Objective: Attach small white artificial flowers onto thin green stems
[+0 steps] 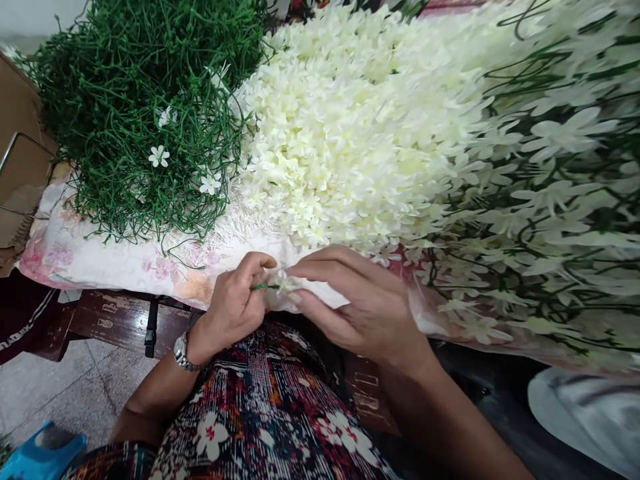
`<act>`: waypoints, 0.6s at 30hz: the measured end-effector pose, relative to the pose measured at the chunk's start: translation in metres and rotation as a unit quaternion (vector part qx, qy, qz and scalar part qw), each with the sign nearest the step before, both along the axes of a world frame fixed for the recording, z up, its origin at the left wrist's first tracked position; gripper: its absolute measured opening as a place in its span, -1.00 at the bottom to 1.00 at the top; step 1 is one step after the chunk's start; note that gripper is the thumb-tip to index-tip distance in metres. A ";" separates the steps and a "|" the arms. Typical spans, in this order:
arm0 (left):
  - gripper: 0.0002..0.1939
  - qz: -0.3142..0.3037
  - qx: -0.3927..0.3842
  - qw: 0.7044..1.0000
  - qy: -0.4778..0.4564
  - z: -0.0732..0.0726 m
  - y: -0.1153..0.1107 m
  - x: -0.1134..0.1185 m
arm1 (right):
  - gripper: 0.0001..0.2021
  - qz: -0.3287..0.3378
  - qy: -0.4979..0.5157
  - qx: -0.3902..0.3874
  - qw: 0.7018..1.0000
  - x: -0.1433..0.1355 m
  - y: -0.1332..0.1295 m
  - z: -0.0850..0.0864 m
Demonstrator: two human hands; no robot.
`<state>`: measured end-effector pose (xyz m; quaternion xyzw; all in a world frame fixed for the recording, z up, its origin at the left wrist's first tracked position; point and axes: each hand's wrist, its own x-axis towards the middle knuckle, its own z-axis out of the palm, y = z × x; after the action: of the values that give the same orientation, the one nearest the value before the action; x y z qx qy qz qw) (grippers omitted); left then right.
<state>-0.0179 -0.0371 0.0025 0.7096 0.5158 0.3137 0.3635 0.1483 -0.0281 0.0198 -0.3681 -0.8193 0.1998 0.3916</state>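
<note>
My left hand (pixel 243 293), with a watch on its wrist, is closed around a thin green plastic stem (pixel 263 287) whose tip pokes out to the right. Just beside it, my right hand (pixel 357 303) pinches a small whitish flower piece (pixel 286 283) at the stem's end between thumb and fingers. Part of this piece is hidden by the fingertips. Both hands are over the near edge of the table, in front of a wide heap of cream-white artificial flower heads (pixel 340 140).
A pile of green plastic stems (pixel 145 100) rises at the left, with short white pieces (pixel 245 220) at its foot. Finished-looking white flowers on stems (pixel 555 193) fill the right side. A floral cloth (pixel 165 267) covers the table; a cardboard box (pixel 20 133) stands far left.
</note>
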 end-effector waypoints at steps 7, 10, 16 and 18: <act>-0.81 -0.040 -0.011 0.999 0.021 0.007 -0.008 0.003 | -0.92 0.052 -0.021 0.011 0.998 -0.013 0.000 -0.010; -0.90 -0.012 0.024 1.000 0.008 0.002 -0.013 0.000 | -0.93 0.010 -0.007 -0.003 1.000 -0.014 -0.005 -0.015; -0.85 0.007 0.033 0.999 -0.038 -0.008 -0.017 -0.004 | -0.93 -0.026 -0.044 0.030 0.998 -0.015 -0.011 -0.014; -0.84 0.045 0.004 0.996 -0.082 -0.009 -0.016 -0.007 | -0.92 -0.051 -0.064 0.046 0.996 -0.005 -0.010 -0.014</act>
<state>-0.0245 -0.0534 -0.0065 0.6594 0.5140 0.3889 0.3870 0.1431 -0.0383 0.0056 -0.4030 -0.8312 0.1181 0.3642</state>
